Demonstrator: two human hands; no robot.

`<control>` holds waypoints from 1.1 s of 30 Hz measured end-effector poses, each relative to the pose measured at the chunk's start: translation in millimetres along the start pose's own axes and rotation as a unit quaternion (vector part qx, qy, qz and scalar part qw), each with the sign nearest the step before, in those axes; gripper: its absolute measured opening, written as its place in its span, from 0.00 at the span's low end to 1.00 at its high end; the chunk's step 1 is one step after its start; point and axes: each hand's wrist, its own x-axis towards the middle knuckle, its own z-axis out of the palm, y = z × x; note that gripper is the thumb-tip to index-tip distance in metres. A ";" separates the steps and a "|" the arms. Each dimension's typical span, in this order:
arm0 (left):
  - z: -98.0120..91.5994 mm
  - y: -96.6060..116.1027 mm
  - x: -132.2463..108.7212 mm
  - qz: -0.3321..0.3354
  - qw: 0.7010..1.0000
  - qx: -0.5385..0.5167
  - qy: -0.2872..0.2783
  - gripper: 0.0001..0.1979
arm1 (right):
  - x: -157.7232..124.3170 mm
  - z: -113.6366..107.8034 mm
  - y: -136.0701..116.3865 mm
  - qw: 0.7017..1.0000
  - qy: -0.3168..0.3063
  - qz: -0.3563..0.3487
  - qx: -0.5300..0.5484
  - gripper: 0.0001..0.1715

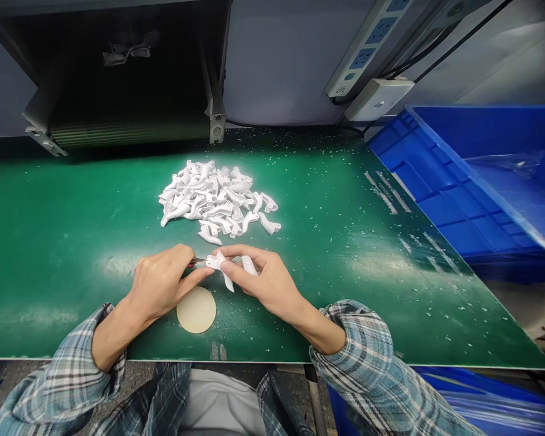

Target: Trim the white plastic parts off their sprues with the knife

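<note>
My right hand [266,278] pinches a curved white plastic piece [216,261], shaped like a spray-bottle trigger, between thumb and fingers. Another white piece [249,264] shows behind the thumb, tucked in the same hand. Closed around a small knife [198,260], my left hand [163,278] meets the held piece from the left. Only a short length of thin metal and a bit of reddish handle show; the fingers hide the remainder. Just beyond both hands lies a heap of similar white pieces [209,197]. A round cream disc [196,310] rests on the table below my left hand.
The green tabletop [95,212] carries scattered white specks. At the back left stands a conveyor [131,130] with a few pale pieces on its dark belt. A blue crate [454,200] flanks the right edge. A power strip [361,57] and cables run along the back wall.
</note>
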 end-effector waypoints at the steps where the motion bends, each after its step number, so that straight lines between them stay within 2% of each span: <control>1: 0.1 -0.2 0.0 0.000 1.000 0.022 -0.006 0.22 | 0.2 -0.1 -0.5 1.000 0.004 -0.006 -0.012 0.19; 5: -0.2 1.3 1.6 0.000 0.998 0.063 -0.018 0.24 | 0.6 0.6 0.1 0.999 0.028 -0.021 -0.040 0.18; 12: -0.1 3.2 2.0 -0.002 0.995 0.077 -0.063 0.26 | -0.1 0.5 2.4 0.996 0.048 -0.035 -0.065 0.17; 16: 0.4 3.9 1.9 0.000 0.994 0.084 -0.063 0.26 | -1.0 0.0 2.7 0.994 0.057 -0.054 -0.080 0.15; 19: 0.9 4.1 1.8 -0.001 0.996 0.066 -0.064 0.27 | -1.1 0.1 3.3 0.994 0.057 -0.058 -0.078 0.15; 22: 0.7 3.2 0.6 -0.013 0.996 0.001 -0.084 0.25 | 0.1 -0.7 5.2 0.994 0.057 -0.061 -0.068 0.15; 25: -1.1 2.8 -0.1 -0.051 0.987 -0.112 -0.101 0.22 | 3.0 -2.0 8.6 1.000 0.011 -0.003 0.016 0.18; 28: -2.8 4.4 1.2 -0.075 0.973 -0.201 -0.087 0.18 | 6.9 -1.9 11.4 0.980 -0.061 0.067 0.178 0.21; 30: -2.5 6.0 2.2 -0.064 0.973 -0.214 -0.066 0.17 | 9.1 -0.8 12.3 0.961 -0.078 0.082 0.253 0.21; 33: 0.4 7.4 1.0 -0.058 0.973 -0.219 -0.053 0.13 | 10.7 0.8 13.1 0.952 -0.080 0.084 0.282 0.20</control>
